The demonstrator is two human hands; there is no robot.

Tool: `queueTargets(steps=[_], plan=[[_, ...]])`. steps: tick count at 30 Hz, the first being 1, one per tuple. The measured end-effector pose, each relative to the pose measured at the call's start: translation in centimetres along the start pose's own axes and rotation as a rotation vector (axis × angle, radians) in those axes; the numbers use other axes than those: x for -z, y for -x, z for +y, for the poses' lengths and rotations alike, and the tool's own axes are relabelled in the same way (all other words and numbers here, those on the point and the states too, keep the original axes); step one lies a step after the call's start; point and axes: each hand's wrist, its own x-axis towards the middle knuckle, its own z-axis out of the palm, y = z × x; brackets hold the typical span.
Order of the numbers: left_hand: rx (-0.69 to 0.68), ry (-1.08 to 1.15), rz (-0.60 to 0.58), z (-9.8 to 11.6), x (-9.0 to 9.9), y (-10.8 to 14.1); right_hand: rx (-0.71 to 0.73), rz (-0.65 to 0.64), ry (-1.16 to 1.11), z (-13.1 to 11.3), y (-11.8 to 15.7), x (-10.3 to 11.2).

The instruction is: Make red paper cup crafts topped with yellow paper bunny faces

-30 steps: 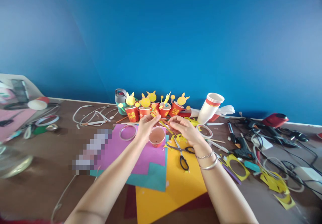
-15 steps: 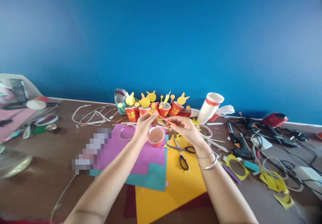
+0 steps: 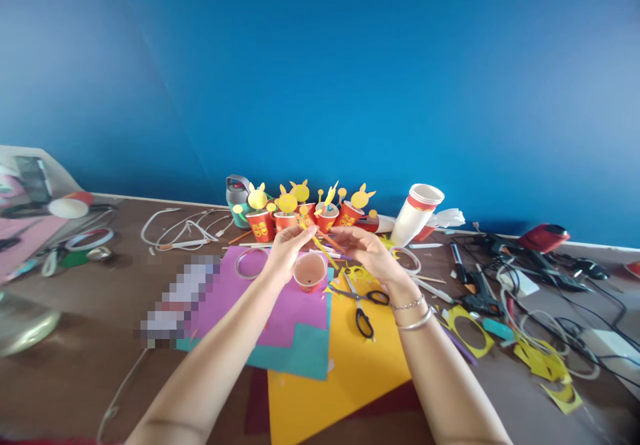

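Just behind an open red paper cup (image 3: 310, 273), my left hand (image 3: 293, 245) pinches a thin yellow strip (image 3: 326, 252) that slants down to the right. My right hand (image 3: 367, 248) is closed on a thin orange strip (image 3: 327, 238) whose end meets the yellow one near my left fingertips. Behind both hands stand several red cups (image 3: 261, 226) with yellow paper rabbit-like heads and discs on stems. Black-handled scissors (image 3: 364, 322) lie spread on yellow paper (image 3: 340, 378), below my right hand.
Purple paper (image 3: 280, 312) and teal paper (image 3: 305, 358) lie under the cup. A stack of white cups (image 3: 417, 215) leans at the back. Glue guns (image 3: 483, 295), cables and yellow scraps (image 3: 545, 365) cover the right. White cable (image 3: 185, 232) lies back left.
The yellow strip now shows more clearly, slanting down from my left fingers. My right hand has shifted slightly, its fingers bent closer around the orange strip.
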Motion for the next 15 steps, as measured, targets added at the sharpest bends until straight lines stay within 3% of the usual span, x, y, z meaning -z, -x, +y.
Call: queueTargets(steps=[2,4,6,8,15], plan=[[-0.054,-0.001,0.061,0.2,0.2,-0.3,-0.002,0.115,0.219,0.7,-0.3,0.9],[-0.103,0.002,0.131,0.5,0.6,-0.6,-0.090,0.214,0.581,1.6,-0.5,1.7],[-0.136,-0.008,0.184,0.6,0.9,-0.8,-0.208,0.181,0.957,2.5,-0.5,2.1],[-0.151,-0.027,0.212,0.7,1.1,-1.0,-0.296,0.109,1.167,3.3,-0.4,2.1],[-0.156,-0.018,0.247,0.8,1.2,-1.0,-0.395,0.001,1.234,4.6,-0.1,1.7]])
